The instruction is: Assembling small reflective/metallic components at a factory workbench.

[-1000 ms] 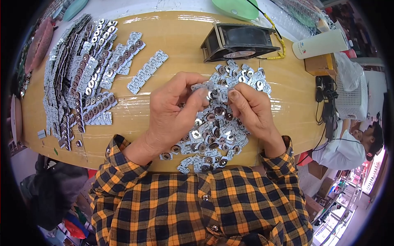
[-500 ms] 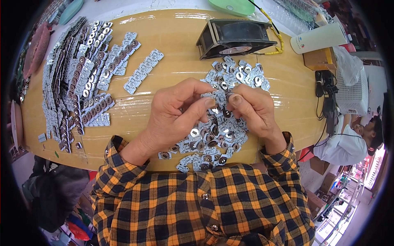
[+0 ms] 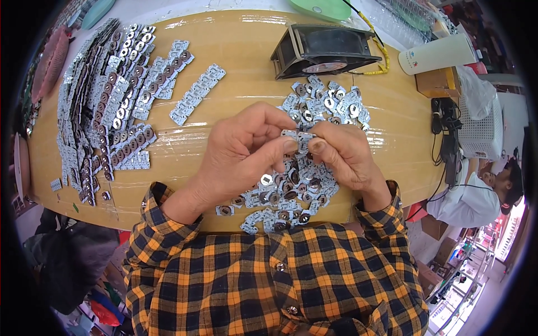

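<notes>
Between my two hands, over the middle of the table, is a short strip of small light-grey circuit boards (image 3: 302, 141). My left hand (image 3: 244, 151) pinches its left end between thumb and forefinger. On its right end, my right hand (image 3: 346, 154) has thumb and bent forefinger closed. Beneath and around the hands lies a heap of loose single boards (image 3: 291, 187), many bearing round silver or dark metal parts. Part of this heap is hidden by my hands.
Unseparated board strips (image 3: 92, 106) are stacked at the left, with a lone strip (image 3: 197, 94) beside them. A black box fan (image 3: 325, 49) stands behind the heap. A white cup (image 3: 436, 54), cardboard box (image 3: 438, 83), black cables (image 3: 445, 126) and white basket (image 3: 481, 126) are rightward. Another person (image 3: 468, 196) sits at the far right.
Both hands have shifted slightly. The right thumb and fingers have come in against the strip's right end, and more of the strip shows between the hands.
</notes>
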Action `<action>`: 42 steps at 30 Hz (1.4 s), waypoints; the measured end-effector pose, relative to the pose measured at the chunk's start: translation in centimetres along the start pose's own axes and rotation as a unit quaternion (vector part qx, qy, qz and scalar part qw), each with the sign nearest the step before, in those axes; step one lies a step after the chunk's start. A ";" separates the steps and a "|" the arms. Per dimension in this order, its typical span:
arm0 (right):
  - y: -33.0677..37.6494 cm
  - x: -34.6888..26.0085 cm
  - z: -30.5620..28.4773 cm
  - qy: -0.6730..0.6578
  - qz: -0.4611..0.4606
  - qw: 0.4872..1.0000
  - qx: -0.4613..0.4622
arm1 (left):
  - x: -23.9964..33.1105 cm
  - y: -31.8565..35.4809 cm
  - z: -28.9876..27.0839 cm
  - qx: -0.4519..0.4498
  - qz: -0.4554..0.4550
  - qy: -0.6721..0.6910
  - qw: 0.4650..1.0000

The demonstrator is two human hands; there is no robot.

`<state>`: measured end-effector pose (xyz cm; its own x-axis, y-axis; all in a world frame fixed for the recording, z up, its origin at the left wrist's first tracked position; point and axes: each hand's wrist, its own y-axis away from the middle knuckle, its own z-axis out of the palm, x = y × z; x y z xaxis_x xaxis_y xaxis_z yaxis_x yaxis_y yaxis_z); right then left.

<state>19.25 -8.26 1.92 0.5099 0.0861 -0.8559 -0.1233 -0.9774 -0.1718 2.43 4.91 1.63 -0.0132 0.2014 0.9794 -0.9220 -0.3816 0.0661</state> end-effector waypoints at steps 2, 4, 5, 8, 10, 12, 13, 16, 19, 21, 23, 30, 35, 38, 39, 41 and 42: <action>0.1 -0.3 0.4 -0.006 0.003 1.000 0.014 | 0.1 0.0 0.1 0.034 -0.042 0.066 0.996; 0.4 -0.7 0.5 -0.012 0.006 1.000 0.028 | -0.2 0.0 -0.4 -0.026 -0.045 0.132 0.990; 0.6 -0.9 0.4 -0.239 0.130 0.962 -0.003 | -0.2 0.0 -0.4 -0.026 -0.045 0.132 0.990; 0.5 -0.6 0.8 -0.519 0.242 0.819 -0.032 | -0.1 -0.2 -0.6 -0.043 -0.083 0.252 0.963; 0.4 -0.5 1.0 -0.585 0.239 0.775 -0.030 | -0.4 -0.4 -0.8 -0.058 -0.087 0.269 0.958; 0.3 -0.5 1.1 -0.622 0.227 0.749 -0.025 | -0.5 -0.5 -0.6 -0.051 -0.089 0.288 0.952; 0.3 -0.4 1.1 -0.622 0.227 0.749 -0.025 | -0.5 -0.5 -0.5 -0.044 -0.090 0.305 0.947; 0.3 -0.1 1.1 -0.607 0.218 0.764 -0.006 | -0.7 -0.4 -0.4 -0.004 -0.039 0.249 0.968; 0.2 -0.5 1.4 -0.535 0.217 0.815 0.039 | -0.8 -0.2 0.1 0.030 0.028 0.175 0.984; 0.2 -0.4 1.7 -0.404 0.218 0.886 0.060 | -1.1 -0.2 0.6 0.040 0.059 0.138 0.988; 0.4 -0.5 1.5 -0.368 0.207 0.905 0.049 | -1.3 -0.2 0.6 0.046 0.091 0.100 0.990; 0.2 -0.7 1.3 -0.336 0.211 0.917 0.035 | -1.5 0.3 0.6 0.040 0.091 0.024 0.995; 0.4 -0.3 1.4 -0.348 0.216 0.912 0.030 | -1.3 0.4 0.9 0.054 0.072 0.024 0.996; 0.4 -0.4 1.6 -0.366 0.227 0.902 0.035 | -1.4 0.3 1.0 0.054 0.062 0.038 0.996; 0.4 -0.4 1.6 -0.382 0.237 0.892 0.041 | -1.5 0.2 1.0 0.070 0.073 0.052 0.994; 0.6 -0.3 1.6 -0.376 0.234 0.896 0.036 | -1.5 0.0 1.1 0.085 0.084 0.065 0.991; 0.7 -0.3 1.5 -0.370 0.232 0.899 0.032 | -1.7 -0.1 1.2 0.082 0.101 0.060 0.990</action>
<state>17.71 -8.63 1.30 -0.3121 -0.2008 -0.9286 -0.2369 -0.9301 0.2807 3.00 3.52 0.24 -0.2462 0.2083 0.9466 -0.8209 -0.5640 -0.0895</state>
